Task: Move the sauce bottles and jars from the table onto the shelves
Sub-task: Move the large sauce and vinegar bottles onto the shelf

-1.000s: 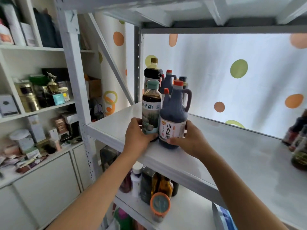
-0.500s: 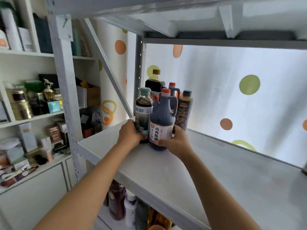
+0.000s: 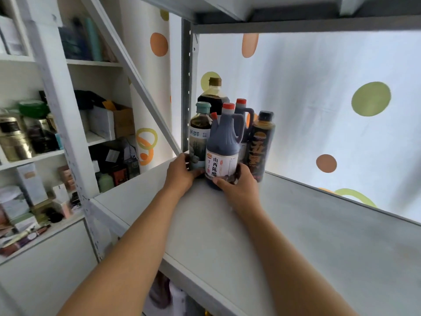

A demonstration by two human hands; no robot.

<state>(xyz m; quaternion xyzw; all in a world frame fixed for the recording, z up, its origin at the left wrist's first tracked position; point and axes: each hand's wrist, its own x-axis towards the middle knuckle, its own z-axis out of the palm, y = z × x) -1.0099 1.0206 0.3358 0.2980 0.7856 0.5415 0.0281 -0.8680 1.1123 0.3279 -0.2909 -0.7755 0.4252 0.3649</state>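
Shelf space is ample, so we judge the main hazard to be the tight cluster in the back-left corner: pushing further could topple a neighbouring bottle. The vinegar jug, dark with red cap, side handle and white label, stands upright at the cluster's front. Our right hand curls round its base. Our left hand grips the teal-capped soy sauce bottle beside it.

Both bare forearms extended forward and upward, converging toward the far left corner of the shelf. The left hand and right hand were raised side by side, fingers curled inward, palms facing each other.
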